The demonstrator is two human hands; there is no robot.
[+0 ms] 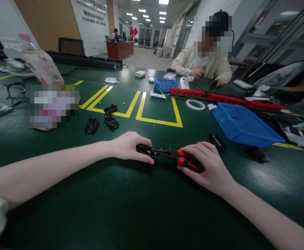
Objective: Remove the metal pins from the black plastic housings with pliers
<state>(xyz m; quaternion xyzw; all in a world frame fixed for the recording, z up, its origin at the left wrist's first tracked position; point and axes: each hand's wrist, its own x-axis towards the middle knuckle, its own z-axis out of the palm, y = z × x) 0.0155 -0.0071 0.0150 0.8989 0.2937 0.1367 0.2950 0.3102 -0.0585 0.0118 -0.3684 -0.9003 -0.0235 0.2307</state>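
Gripping a small black part (144, 149), half hidden, the left hand (128, 146) met the right hand (206, 166), whose fingers closed on red-handled pliers (183, 159) above the worktop (115, 208); three black parts (91, 125) lay beyond.

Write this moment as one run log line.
left hand: holds black part | right hand: grips red-handled pliers | surface: green table

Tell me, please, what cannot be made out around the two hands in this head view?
- Black part under the left hand: mostly covered by fingers, shape unclear.
- Pliers handles: hidden under the right hand; tip contact too small to tell.
- Pixelated patch on the table: blurred out.
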